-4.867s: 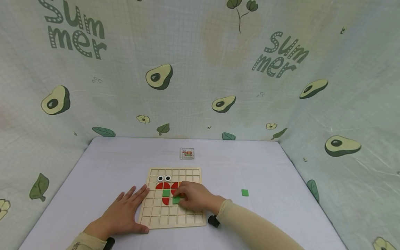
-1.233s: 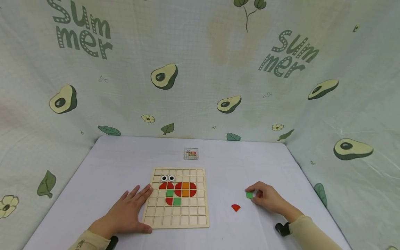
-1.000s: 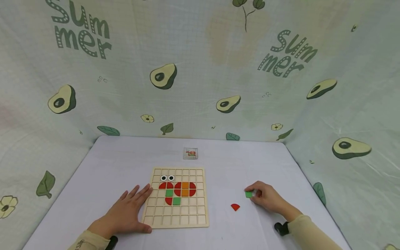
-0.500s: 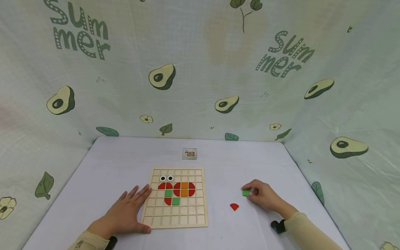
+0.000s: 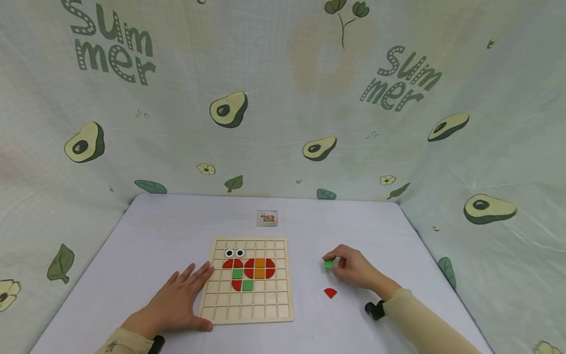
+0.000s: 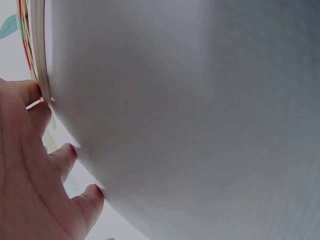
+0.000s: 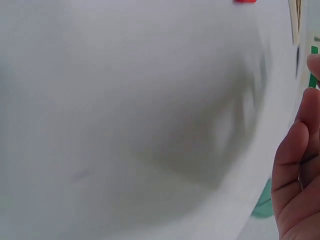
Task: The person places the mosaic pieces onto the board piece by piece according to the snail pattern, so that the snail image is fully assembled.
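Observation:
A green square tile (image 5: 328,264) is pinched between the thumb and fingers of my right hand (image 5: 355,267), to the right of the board. The right wrist view shows this green tile (image 7: 313,67) held edge-on, off the table. My left hand (image 5: 175,298) lies with spread fingers at the left edge of the wooden grid board (image 5: 261,312), its fingertips and thumb touching the rim. On the board sit two eye discs (image 5: 235,253), several red quarter-round tiles (image 5: 236,285), two orange tiles (image 5: 259,268) and two green square tiles (image 5: 248,285).
A loose red quarter-round tile (image 5: 330,293) lies on the white table right of the board. Behind the board is a small picture card (image 5: 267,218). Patterned cloth (image 5: 274,108) surrounds the table at the back and sides.
My right hand placed a green tile on the board, then took the other green tile from the table and carries it leftward. The red tile on the table came into view. My left hand stays put.

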Demonstrator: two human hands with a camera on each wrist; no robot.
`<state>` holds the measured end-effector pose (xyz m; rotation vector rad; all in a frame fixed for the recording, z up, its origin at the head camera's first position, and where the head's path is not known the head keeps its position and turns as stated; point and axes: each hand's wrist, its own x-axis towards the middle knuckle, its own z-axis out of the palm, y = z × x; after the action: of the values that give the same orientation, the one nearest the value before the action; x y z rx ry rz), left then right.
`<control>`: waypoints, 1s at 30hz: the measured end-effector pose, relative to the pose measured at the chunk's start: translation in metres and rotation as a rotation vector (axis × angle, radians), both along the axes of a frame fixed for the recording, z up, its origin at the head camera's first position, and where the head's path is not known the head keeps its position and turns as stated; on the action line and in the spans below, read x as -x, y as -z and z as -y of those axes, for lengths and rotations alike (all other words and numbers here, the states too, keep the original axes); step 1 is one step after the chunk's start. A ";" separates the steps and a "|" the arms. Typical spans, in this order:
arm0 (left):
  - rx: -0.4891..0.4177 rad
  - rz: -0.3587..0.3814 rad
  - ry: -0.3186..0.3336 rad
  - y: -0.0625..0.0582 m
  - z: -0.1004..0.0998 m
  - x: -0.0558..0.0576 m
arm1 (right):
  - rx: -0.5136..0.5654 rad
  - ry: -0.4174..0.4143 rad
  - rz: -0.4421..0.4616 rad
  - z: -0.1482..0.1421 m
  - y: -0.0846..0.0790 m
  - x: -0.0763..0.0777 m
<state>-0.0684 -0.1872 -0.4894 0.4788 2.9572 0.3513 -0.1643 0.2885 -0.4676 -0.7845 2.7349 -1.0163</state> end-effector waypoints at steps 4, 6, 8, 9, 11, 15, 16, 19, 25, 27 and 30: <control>0.004 0.009 -0.003 0.001 0.000 0.000 | -0.023 -0.045 0.001 0.024 -0.002 0.003; 0.006 0.016 -0.007 0.001 0.000 -0.001 | -0.036 -0.071 -0.001 0.036 -0.003 0.004; 0.007 0.022 -0.012 0.001 0.000 -0.001 | -0.043 -0.095 -0.004 0.048 -0.005 0.005; 0.008 0.025 -0.014 0.001 0.000 -0.001 | -0.045 -0.108 -0.006 0.054 -0.005 0.006; 0.011 0.032 -0.020 0.001 0.000 -0.002 | -0.046 -0.131 -0.007 0.067 -0.007 0.006; 0.017 0.041 -0.025 -0.001 0.000 -0.002 | -0.039 -0.172 -0.006 0.092 -0.008 0.005; 0.016 0.042 -0.026 -0.001 0.000 -0.002 | -0.039 -0.182 -0.007 0.098 -0.007 0.005; 0.010 0.040 -0.023 -0.002 -0.001 -0.002 | -0.041 -0.202 -0.003 0.114 -0.005 0.002; 0.007 0.031 -0.021 -0.001 -0.001 -0.002 | -0.054 -0.234 0.004 0.138 0.000 -0.004; 0.007 0.029 -0.021 -0.001 -0.001 -0.002 | -0.060 -0.238 0.007 0.144 0.003 -0.006; 0.007 0.027 -0.021 0.000 0.000 -0.002 | -0.062 -0.243 0.005 0.152 0.006 -0.009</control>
<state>-0.0666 -0.1868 -0.4891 0.4385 2.9381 0.3468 -0.1550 0.1367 -0.4739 -1.0689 2.5723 -0.8767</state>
